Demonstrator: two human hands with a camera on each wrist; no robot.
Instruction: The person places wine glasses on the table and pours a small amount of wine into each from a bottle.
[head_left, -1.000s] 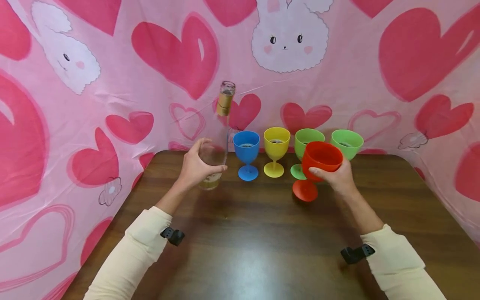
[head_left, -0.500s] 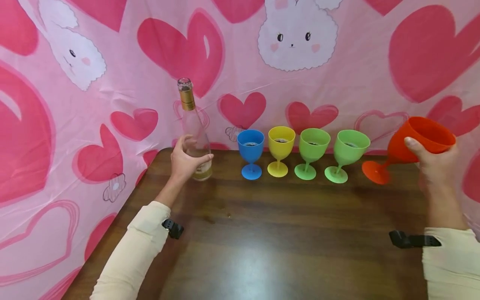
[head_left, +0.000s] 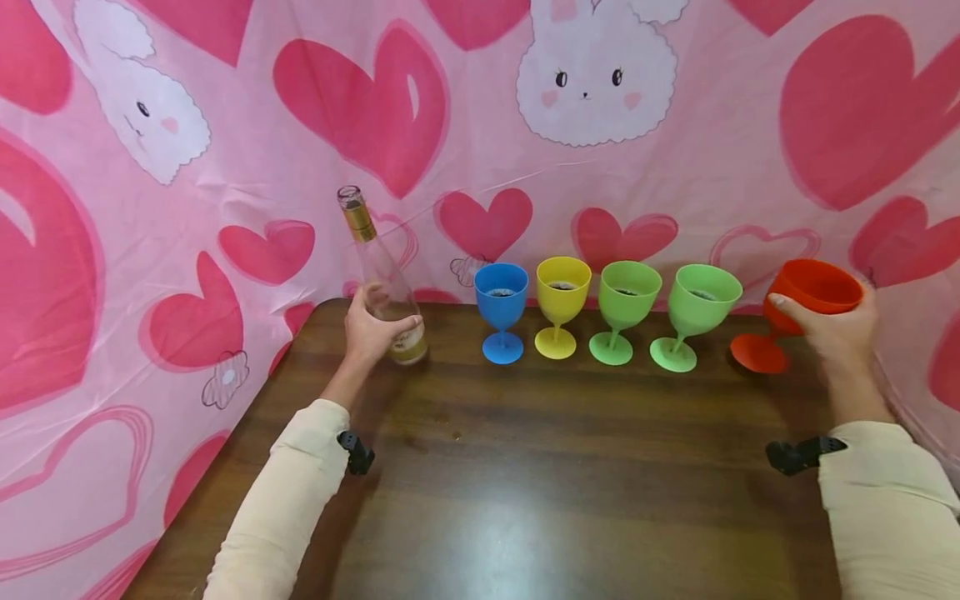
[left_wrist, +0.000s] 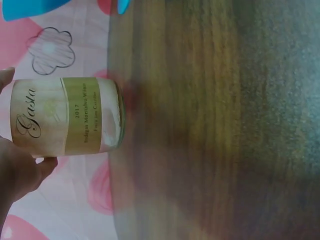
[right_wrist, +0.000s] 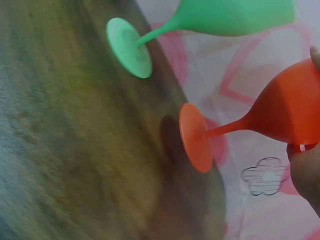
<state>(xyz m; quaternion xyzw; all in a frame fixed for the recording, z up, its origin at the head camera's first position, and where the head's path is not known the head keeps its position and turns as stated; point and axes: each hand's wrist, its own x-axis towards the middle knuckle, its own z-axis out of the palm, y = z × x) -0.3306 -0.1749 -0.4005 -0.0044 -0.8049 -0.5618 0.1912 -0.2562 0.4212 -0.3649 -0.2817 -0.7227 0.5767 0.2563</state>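
At the table's back left, my left hand (head_left: 370,330) grips a clear glass wine bottle (head_left: 384,268) around its lower body. The bottle leans slightly left; its neck is gold-wrapped and its mouth uncorked. In the left wrist view its label (left_wrist: 82,116) shows, with the base close over the wood. My right hand (head_left: 843,337) holds a red plastic goblet (head_left: 813,287) by its bowl at the back right, tilted a little. A shadow lies beside the goblet's foot (right_wrist: 195,137) in the right wrist view.
Left of the red goblet, a blue goblet (head_left: 502,304), a yellow goblet (head_left: 558,292) and two green goblets (head_left: 625,300) stand in a row with dark liquid inside. Behind the brown wooden table (head_left: 525,467) hangs a pink heart-patterned cloth (head_left: 480,108).
The bottle has moved left and come to lean left. The red goblet has gone from in front of the green goblets to the row's right end, then lower and less tilted.
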